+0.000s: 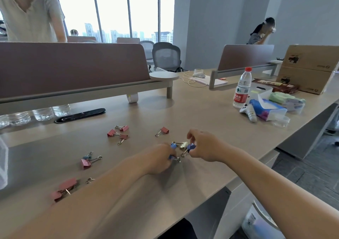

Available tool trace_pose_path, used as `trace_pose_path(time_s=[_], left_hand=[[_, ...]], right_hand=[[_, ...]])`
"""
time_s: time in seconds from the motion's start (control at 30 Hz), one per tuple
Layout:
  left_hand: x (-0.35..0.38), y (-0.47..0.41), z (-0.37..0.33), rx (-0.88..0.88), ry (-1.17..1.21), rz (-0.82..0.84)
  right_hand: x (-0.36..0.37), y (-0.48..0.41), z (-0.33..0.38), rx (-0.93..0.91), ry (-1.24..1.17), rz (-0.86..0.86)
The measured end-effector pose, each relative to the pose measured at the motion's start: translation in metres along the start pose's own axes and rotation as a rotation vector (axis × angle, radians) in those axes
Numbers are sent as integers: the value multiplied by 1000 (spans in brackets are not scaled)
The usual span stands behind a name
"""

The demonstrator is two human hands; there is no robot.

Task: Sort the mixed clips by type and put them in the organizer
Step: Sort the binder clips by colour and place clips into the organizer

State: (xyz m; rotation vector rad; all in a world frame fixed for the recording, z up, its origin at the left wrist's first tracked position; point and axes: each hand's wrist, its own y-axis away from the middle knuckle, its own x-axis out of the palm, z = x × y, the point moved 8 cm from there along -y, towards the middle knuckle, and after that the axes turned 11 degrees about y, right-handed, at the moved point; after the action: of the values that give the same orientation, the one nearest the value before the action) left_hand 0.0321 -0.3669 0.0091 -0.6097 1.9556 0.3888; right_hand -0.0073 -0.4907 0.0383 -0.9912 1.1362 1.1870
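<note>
My left hand (159, 159) curls around one blue clip (173, 158), low on the table (211, 114). My right hand (203, 145) pinches a second blue clip (191, 147), just beside a gold clip (184, 144) between both hands.

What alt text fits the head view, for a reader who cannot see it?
On a desk, the left hand grips a blue clip and the right hand pinches a second blue clip beside a gold clip. Pink clips lie scattered to their left.
</note>
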Motion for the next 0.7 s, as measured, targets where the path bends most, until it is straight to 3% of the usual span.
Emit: trace_pose_path(time_s=[0.2, 0.4, 0.7], left_hand=[[-7, 7, 22, -60, -57, 16], [-20, 13, 36, -110, 3, -29], [-42, 20, 50, -180, 110, -144]], right_hand=[[25, -22, 15, -11, 65, 53], [26, -40, 28, 45, 167, -63], [34, -55, 45, 13, 315, -65]])
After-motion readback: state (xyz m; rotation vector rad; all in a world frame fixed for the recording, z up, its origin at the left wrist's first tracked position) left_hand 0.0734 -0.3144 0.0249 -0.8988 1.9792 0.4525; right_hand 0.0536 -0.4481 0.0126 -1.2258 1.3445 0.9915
